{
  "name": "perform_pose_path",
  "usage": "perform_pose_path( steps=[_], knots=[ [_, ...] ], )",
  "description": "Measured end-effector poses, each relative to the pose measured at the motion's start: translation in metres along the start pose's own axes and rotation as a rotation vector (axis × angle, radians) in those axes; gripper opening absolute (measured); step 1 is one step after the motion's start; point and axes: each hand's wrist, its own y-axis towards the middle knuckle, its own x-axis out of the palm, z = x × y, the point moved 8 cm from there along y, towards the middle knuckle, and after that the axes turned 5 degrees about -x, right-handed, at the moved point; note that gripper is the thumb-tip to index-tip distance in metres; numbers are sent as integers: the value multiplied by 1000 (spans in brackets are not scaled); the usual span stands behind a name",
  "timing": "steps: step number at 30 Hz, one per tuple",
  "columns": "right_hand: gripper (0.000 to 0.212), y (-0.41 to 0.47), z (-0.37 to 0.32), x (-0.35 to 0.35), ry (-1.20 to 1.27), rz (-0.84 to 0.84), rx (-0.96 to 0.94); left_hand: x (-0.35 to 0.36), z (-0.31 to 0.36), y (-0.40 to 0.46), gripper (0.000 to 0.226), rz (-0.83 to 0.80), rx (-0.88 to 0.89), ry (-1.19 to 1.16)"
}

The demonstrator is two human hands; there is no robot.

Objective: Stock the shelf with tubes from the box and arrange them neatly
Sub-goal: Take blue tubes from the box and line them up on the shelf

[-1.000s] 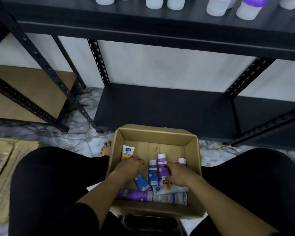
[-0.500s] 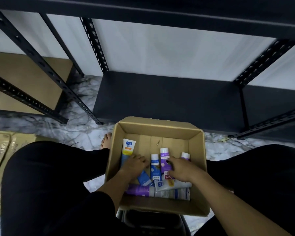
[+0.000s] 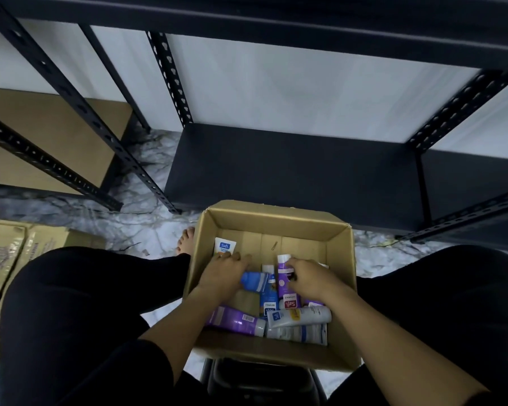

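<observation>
Since a second ago I see the left hand (image 3: 222, 272) shift onto a blue-capped tube (image 3: 254, 281), fingers curled over it; the right hand (image 3: 307, 276) now pinches a purple upright tube (image 3: 285, 276). Picking begins. Both stay inside the open cardboard box (image 3: 272, 218); the dark metal shelf (image 3: 291, 168) holds none.
</observation>
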Motion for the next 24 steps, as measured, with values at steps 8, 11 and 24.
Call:
perform_pose_path(
  steps=[8, 11, 24],
  knots=[
    [40, 12, -26, 3, -32, 41, -77, -36, -38, -34, 32, 279, -306, -462],
    [43, 17, -31, 11, -99, 43, -89, -40, -46, -42, 27, 347, -397, -639],
    [64, 39, -55, 45, -526, 1, -390, -19, -56, -29, 25, 324, -421, -923]
  ],
)
